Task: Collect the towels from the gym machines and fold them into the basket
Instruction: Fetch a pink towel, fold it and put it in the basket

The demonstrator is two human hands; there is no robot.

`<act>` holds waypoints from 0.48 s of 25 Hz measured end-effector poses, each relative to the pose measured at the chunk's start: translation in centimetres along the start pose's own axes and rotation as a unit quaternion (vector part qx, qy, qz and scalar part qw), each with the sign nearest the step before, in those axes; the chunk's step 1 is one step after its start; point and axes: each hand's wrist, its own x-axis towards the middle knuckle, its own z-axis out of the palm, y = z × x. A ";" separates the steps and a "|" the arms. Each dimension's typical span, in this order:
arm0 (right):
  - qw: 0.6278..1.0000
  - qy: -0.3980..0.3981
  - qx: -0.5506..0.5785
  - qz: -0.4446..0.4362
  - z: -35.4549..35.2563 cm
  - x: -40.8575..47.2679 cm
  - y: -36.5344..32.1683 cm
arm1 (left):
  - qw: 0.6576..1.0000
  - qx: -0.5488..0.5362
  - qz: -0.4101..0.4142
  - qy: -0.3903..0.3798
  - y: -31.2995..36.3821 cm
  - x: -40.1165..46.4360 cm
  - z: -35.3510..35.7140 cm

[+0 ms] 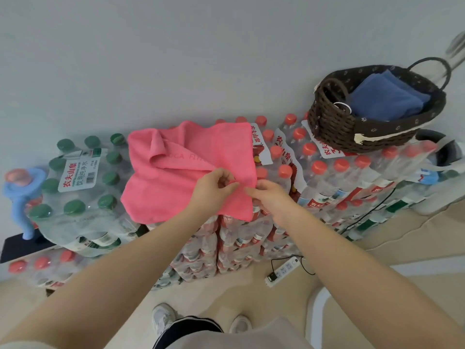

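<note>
A pink towel [186, 170] lies spread and partly folded over on top of stacked packs of bottled water. My left hand [214, 187] pinches a fold of the towel near its right edge. Close beside it, my right hand [269, 195] pinches the same edge of the towel. A dark woven basket [334, 122] with two handles stands on the packs at the right, apart from both hands. Inside it lies a folded blue towel [387, 96].
Shrink-wrapped packs of red-capped bottles [327, 172] and green-capped bottles [75, 187] form the work surface against a pale wall. A blue and pink object [20, 187] stands at far left. A white power strip [283, 272] with cables lies on the floor near my feet.
</note>
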 end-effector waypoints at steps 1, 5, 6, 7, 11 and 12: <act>1.000 -0.006 -0.001 -0.012 0.4 -0.1 -0.3 | 1.000 0.003 -0.006 0.001 0.1 0.0 0.1; 0.997 -0.014 -0.073 0.007 0.4 -0.5 0.1 | 0.990 -0.126 -0.066 0.022 0.2 -0.1 -0.2; 0.992 -0.034 -0.116 0.022 -0.1 -0.8 0.4 | 0.984 -0.159 -0.077 0.028 0.1 -0.2 -0.4; 0.984 -0.066 -0.161 0.033 -0.6 -1.1 0.6 | 0.978 -0.187 -0.082 0.034 0.0 -0.3 -0.5; 0.994 -0.040 -0.101 0.001 -1.4 -2.4 -1.2 | 0.961 -0.261 -0.081 0.040 0.3 -1.0 -0.5; 0.998 0.001 -0.051 -0.028 -1.2 -2.7 -2.0 | 0.960 -0.269 -0.074 0.036 0.6 -1.2 -0.6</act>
